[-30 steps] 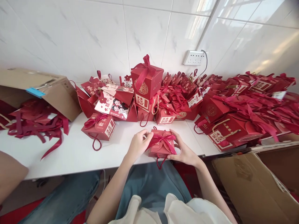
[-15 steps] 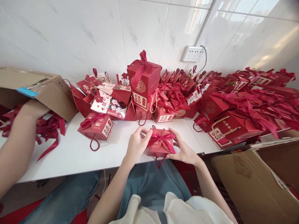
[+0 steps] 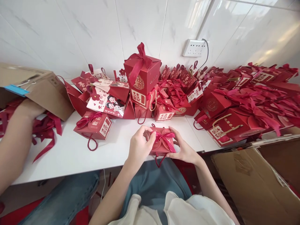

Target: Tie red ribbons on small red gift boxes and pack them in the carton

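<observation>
A small red gift box [image 3: 161, 147] with a tied ribbon bow [image 3: 165, 137] on its lid lies at the table's front edge, between both hands. My left hand [image 3: 142, 144] pinches the left end of the ribbon at the box's upper left, thumb against fingers. Around the right side of the box, my right hand [image 3: 184, 148] has its thumb at the near corner and its fingers behind the far one. A dark red cord handle [image 3: 160, 162] hangs off the near side. Another red box [image 3: 93, 125] with a bow sits to the left.
Piles of red gift boxes [image 3: 243, 106] line the wall side. A stacked pair with a large bow [image 3: 143, 75] stands centrally. At left, a co-worker's arm [image 3: 17, 137] reaches into a cardboard carton [image 3: 56, 93] with loose ribbons [image 3: 48, 125]. Another carton [image 3: 253, 175] is at lower right.
The view has shifted slightly. My left hand has moved a little inward over the ribbon's left end, while the right hand keeps its hold on the box.
</observation>
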